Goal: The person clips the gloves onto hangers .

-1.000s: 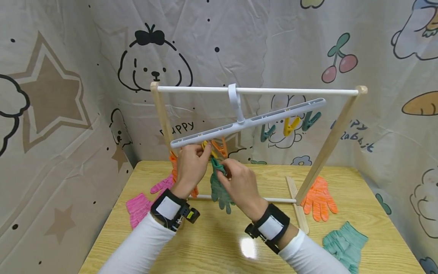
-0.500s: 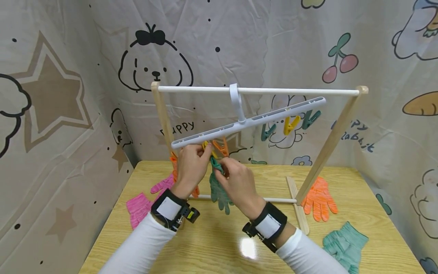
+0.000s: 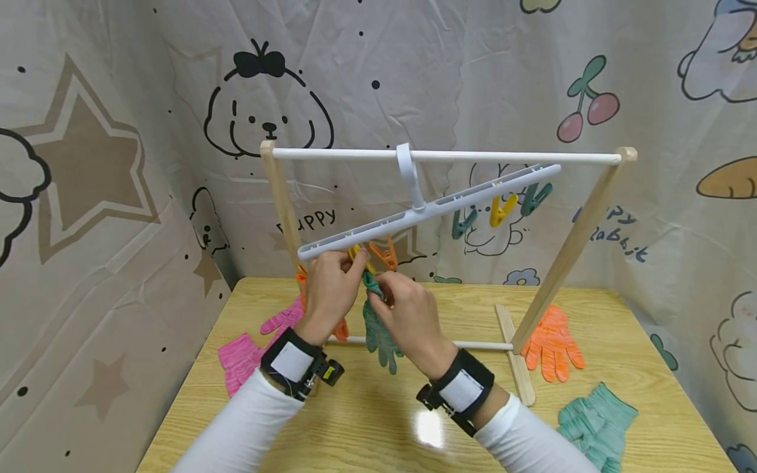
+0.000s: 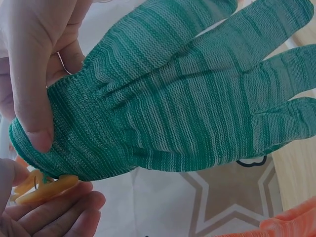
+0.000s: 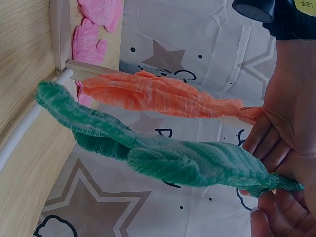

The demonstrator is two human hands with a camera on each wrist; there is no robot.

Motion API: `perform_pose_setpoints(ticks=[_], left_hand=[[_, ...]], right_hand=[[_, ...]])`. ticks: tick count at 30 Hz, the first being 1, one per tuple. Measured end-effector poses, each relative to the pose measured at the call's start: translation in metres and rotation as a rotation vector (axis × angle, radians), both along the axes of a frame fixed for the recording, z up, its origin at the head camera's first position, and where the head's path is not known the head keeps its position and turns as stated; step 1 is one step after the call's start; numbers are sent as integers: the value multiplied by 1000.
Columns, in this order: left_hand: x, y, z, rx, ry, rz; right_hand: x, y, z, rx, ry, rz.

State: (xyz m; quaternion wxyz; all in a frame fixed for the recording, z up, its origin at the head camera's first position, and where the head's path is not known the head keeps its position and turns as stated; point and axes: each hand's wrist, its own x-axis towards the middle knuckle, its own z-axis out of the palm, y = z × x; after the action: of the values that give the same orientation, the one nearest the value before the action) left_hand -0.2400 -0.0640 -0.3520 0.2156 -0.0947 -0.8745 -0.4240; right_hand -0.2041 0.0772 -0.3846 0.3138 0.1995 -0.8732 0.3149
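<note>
A light-blue clip hanger [image 3: 426, 209] hangs tilted, its left end low. At that end my left hand [image 3: 332, 286] pinches a yellow clothespin [image 4: 47, 190] between thumb and fingers. My right hand [image 3: 411, 315] grips the cuff of a green knit glove [image 4: 197, 94], whose fingers dangle downward. In the left wrist view the cuff's edge is at the clothespin's jaws; how firmly the clip bites cannot be told. Beside the clip hangs an orange clothespin [image 3: 386, 253]. An orange glove [image 5: 163, 96] hangs behind my left hand, which partly hides it in the head view.
A wooden stand with a white top bar [image 3: 503, 157] bears the hanger. Teal [image 3: 464, 225] and yellow clothespins [image 3: 503, 210] hang on its right half. Pink gloves [image 3: 238, 361] lie left on the table; an orange glove [image 3: 552, 345] and a green glove [image 3: 600, 424] lie right.
The hanger has shifted slightly, its right end a little higher. My right hand has moved slightly left with the glove cuff. My left hand keeps its hold on the yellow clothespin.
</note>
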Motion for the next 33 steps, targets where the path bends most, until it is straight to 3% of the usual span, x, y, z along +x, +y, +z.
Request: perform_pose_setpoints(ticks=[26, 33], left_hand=[[-1, -5, -3, -14, -29, -6], [-2, -4, -3, 3, -39, -35]], right_hand=[[-1, -1, 0, 8, -16, -3], [0, 0, -1, 7, -24, -7]])
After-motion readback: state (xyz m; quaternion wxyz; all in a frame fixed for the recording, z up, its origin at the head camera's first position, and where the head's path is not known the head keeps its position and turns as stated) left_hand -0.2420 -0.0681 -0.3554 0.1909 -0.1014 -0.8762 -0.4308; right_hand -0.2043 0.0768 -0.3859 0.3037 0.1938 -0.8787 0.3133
